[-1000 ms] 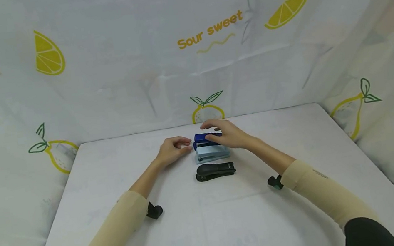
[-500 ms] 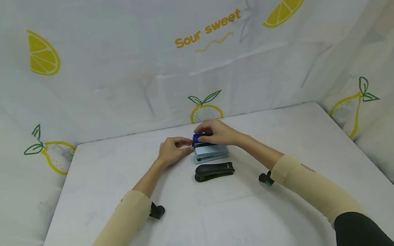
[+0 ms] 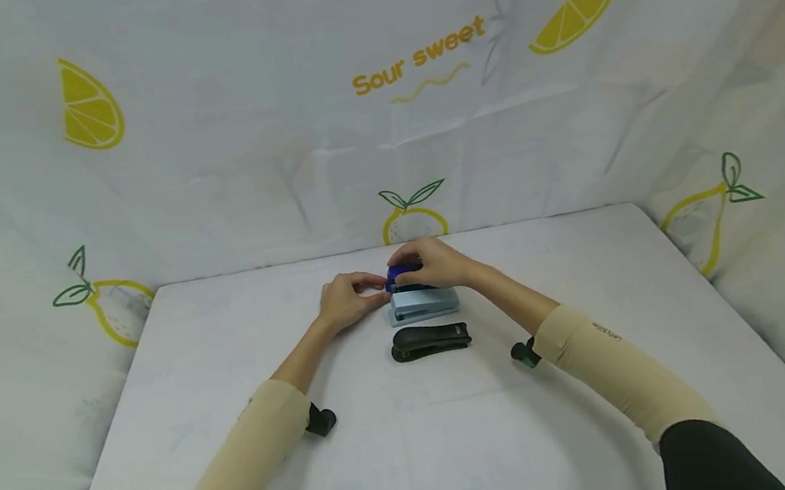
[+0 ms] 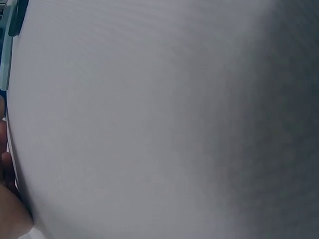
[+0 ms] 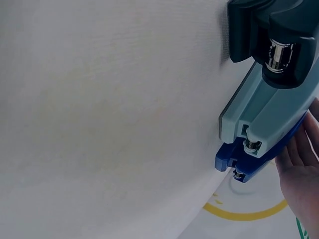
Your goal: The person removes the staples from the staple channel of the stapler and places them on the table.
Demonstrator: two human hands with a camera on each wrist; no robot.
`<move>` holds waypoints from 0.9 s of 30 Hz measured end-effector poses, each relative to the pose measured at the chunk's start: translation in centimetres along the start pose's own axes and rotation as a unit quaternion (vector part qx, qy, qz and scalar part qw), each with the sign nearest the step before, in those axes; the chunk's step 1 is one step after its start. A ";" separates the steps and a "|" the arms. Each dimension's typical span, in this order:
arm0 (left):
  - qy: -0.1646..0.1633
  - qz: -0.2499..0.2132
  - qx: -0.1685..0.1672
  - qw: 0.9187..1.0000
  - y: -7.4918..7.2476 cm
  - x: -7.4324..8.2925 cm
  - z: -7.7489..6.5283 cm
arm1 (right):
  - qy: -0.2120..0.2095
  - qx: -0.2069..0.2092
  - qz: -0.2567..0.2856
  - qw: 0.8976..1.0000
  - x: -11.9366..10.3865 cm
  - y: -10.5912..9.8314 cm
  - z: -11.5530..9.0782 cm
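Note:
Three staplers lie side by side on the white table. The dark blue stapler (image 3: pixel 402 272) is farthest, and my right hand (image 3: pixel 442 261) grips it from above, covering most of it. My left hand (image 3: pixel 346 300) rests at its left end, thumb and fingertips touching or almost touching it. Close in front of it sits the light blue stapler (image 3: pixel 423 302). Nearest is the black stapler (image 3: pixel 430 340), untouched. In the right wrist view, the blue stapler (image 5: pixel 256 162) shows beside my right hand's fingers. Only a sliver of my left hand (image 4: pixel 10 209) appears in the left wrist view.
The white table (image 3: pixel 421 450) ends at a back edge just beyond the blue stapler. Behind it hangs a white cloth (image 3: pixel 236 150) printed with lemons and lettering, and more cloth hangs at both sides.
My right hand has moved left along the blue stapler and its fingers have closed around it. My left hand has edged right, up to the stapler's left end.

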State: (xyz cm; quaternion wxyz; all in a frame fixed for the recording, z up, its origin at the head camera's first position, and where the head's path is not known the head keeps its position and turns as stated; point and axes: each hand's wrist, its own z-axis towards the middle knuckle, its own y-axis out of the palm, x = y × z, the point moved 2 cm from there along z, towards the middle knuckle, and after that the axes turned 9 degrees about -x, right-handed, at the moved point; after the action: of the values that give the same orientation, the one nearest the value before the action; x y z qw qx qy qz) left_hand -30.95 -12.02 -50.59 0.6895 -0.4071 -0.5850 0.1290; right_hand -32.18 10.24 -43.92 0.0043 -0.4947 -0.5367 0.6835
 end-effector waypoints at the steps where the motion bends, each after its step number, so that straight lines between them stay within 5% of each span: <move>1: 0.001 0.001 0.000 1.000 0.0 -0.1 0.0 | 0.001 0.000 0.003 1.000 0.1 0.0 0.0; 27: -0.018 -0.001 -0.006 1.000 -0.1 0.2 0.0 | 0.004 -0.013 0.000 1.000 -0.3 0.0 0.7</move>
State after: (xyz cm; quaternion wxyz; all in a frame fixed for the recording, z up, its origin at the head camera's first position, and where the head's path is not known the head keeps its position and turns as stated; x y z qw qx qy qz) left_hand -30.89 -11.97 -50.44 0.6768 -0.4082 -0.5983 0.1320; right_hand -32.52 9.55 -43.81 0.0002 -0.4974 -0.5458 0.6743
